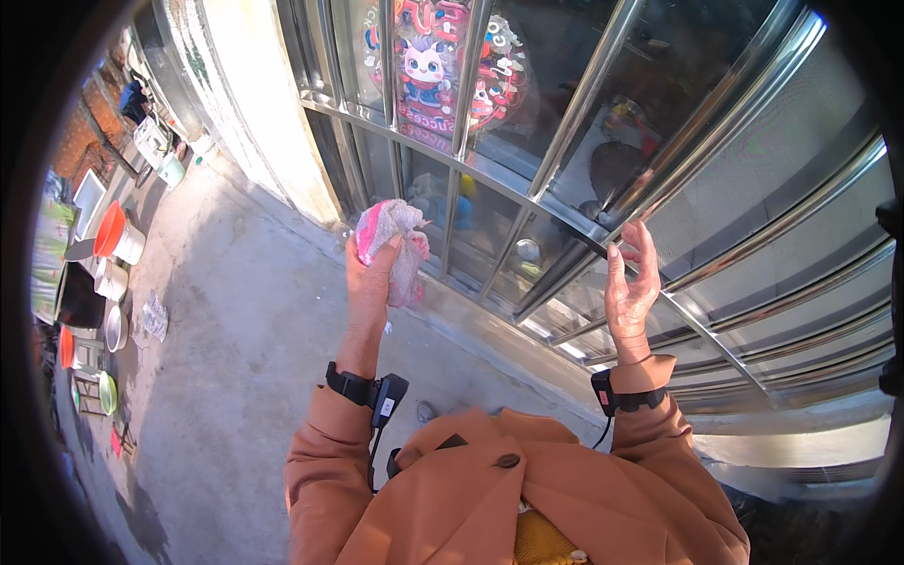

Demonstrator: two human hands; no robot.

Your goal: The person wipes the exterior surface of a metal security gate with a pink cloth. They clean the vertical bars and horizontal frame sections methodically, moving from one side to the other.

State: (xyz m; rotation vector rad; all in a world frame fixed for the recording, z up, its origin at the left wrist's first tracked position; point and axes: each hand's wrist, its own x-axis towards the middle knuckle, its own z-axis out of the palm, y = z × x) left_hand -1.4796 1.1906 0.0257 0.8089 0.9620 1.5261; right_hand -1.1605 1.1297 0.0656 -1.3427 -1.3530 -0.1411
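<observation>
A crumpled pink and whitish cloth (409, 244) is bunched in my left hand (371, 279), with the thumb pressed over it. The cloth is raised before a barred glass door or window (487, 226) with shiny metal bars, and I cannot tell if it touches the glass. Holding nothing, my right hand (633, 289) is raised with thumb and fingers apart. Its fingertips are close to the dark edge of a metal frame (590, 244); contact is unclear. To its right is a mesh-covered panel (763, 162) with metal bars.
Colourful cartoon stickers (427, 78) decorate the upper glass. A white wall edge (240, 92) stands left of it. Along the far left of the concrete floor (233, 339) are an orange basin (109, 229), white buckets (111, 279), a plastic bag (155, 316) and a person (133, 102).
</observation>
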